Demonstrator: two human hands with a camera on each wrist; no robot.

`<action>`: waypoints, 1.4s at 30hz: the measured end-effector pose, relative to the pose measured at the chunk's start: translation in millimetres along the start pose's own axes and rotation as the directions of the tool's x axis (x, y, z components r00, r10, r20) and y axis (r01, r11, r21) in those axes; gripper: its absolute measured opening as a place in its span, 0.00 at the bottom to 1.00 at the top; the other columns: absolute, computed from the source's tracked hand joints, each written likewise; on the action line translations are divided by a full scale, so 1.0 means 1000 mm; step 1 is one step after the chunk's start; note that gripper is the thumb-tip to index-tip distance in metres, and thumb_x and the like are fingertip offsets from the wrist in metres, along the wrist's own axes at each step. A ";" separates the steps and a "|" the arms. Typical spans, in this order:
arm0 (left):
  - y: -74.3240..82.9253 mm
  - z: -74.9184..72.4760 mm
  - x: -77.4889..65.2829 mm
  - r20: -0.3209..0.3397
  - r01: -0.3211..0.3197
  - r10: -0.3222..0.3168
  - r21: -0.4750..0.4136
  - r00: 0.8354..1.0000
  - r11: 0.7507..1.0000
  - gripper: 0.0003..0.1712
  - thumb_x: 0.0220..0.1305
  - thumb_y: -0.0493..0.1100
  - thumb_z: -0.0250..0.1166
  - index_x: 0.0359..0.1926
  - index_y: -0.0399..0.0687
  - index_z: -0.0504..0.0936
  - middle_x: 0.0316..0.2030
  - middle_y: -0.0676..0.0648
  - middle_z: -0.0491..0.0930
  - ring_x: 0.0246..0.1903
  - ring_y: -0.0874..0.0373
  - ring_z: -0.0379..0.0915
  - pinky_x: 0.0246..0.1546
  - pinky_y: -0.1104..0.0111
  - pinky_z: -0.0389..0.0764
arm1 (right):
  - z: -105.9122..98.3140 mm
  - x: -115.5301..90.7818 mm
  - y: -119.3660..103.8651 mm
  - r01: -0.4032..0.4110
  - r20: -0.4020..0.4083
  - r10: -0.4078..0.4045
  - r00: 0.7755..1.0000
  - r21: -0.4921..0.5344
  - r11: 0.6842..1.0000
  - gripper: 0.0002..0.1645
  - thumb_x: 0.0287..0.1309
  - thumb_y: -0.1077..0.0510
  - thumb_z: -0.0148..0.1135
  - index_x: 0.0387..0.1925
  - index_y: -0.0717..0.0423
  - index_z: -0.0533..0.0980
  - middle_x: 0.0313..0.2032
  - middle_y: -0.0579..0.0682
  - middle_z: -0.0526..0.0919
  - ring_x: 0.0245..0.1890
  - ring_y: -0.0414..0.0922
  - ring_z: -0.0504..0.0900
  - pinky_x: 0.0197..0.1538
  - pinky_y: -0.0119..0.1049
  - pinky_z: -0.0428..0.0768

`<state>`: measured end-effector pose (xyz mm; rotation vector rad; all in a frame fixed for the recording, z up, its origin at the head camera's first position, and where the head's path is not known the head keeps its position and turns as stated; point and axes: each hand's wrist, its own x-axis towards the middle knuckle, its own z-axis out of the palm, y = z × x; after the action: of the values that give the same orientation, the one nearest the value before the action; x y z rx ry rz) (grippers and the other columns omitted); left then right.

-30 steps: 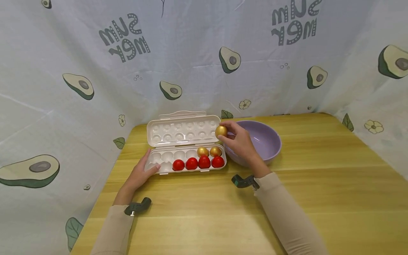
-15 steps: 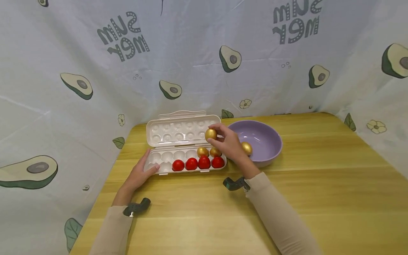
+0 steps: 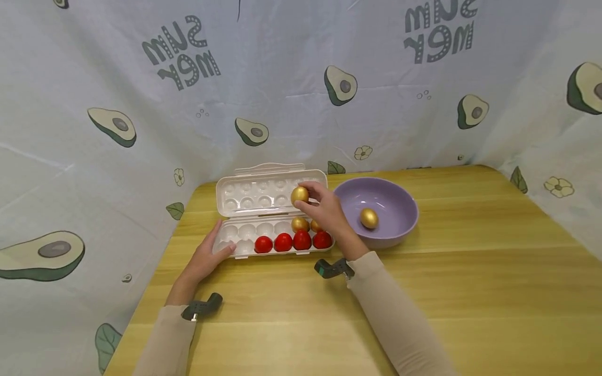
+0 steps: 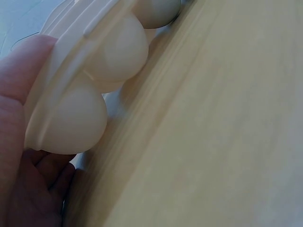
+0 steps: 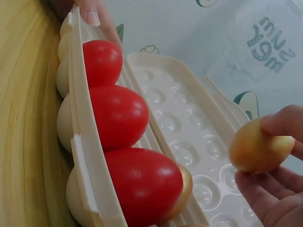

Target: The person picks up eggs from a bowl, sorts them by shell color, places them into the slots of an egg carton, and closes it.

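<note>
A cream plastic egg box (image 3: 246,231) lies with its lid (image 3: 244,192) folded back. My left hand (image 3: 205,257) grips its left end, thumb over the rim and fingers curled below it in the left wrist view. My right hand (image 3: 327,210) pinches a golden egg (image 3: 299,196) between thumb and fingers, raised in front of the lid. Several red eggs (image 3: 283,242) fill the front row from the right. Two golden eggs (image 3: 300,224) sit at the right of the back row, one partly hidden by my right hand.
A purple bowl (image 3: 392,209) stands just right of the egg box, with one golden egg (image 3: 369,218) inside. Both rest on a wooden table (image 3: 263,313). A white avocado-print cloth (image 3: 291,78) hangs behind the table and along its sides.
My right hand has moved left with the golden egg, from the bowl's edge to over the egg box. The egg in the bowl has come into view. My left hand stays put.
</note>
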<state>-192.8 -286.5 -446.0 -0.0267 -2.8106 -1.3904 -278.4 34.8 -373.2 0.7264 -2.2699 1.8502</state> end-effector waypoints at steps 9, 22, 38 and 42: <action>0.000 -0.001 0.000 -0.005 -0.003 0.003 0.008 1.000 1.000 0.51 0.64 0.58 0.61 0.77 0.54 0.40 0.75 0.38 0.43 0.73 0.38 0.37 0.69 0.42 0.42 | 0.015 0.004 0.006 -0.084 0.022 0.084 0.996 0.014 0.996 0.30 0.56 0.61 0.68 0.60 0.61 0.72 0.55 0.61 0.77 0.54 0.56 0.78 0.55 0.46 0.78; 0.003 0.002 0.000 0.009 0.006 -0.006 0.010 1.000 1.000 0.51 0.64 0.58 0.61 0.77 0.53 0.40 0.75 0.37 0.42 0.72 0.37 0.37 0.69 0.41 0.43 | 0.034 0.000 0.008 -0.099 0.039 0.102 0.994 -0.083 0.992 0.25 0.56 0.61 0.67 0.56 0.54 0.74 0.52 0.54 0.78 0.50 0.50 0.80 0.51 0.38 0.81; 0.004 -0.001 -0.002 -0.003 -0.010 0.010 -0.019 1.000 1.000 0.51 0.64 0.55 0.62 0.77 0.54 0.40 0.75 0.37 0.42 0.73 0.37 0.37 0.69 0.42 0.42 | 0.044 -0.007 0.013 -0.087 0.079 0.098 0.992 -0.129 0.988 0.25 0.56 0.61 0.68 0.55 0.55 0.74 0.52 0.53 0.78 0.48 0.48 0.80 0.52 0.36 0.80; 0.003 0.000 -0.002 -0.002 -0.008 0.008 -0.006 1.000 1.000 0.51 0.64 0.57 0.61 0.77 0.54 0.40 0.75 0.38 0.43 0.73 0.38 0.37 0.69 0.42 0.43 | 0.045 -0.009 0.014 -0.079 0.083 0.094 0.992 -0.167 0.983 0.24 0.55 0.61 0.69 0.54 0.55 0.74 0.50 0.52 0.79 0.45 0.48 0.79 0.50 0.35 0.81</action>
<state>-191.0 -285.0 -443.9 -0.0363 -2.8019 -1.3973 -267.7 -3.5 -400.4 0.7101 -2.5127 1.6711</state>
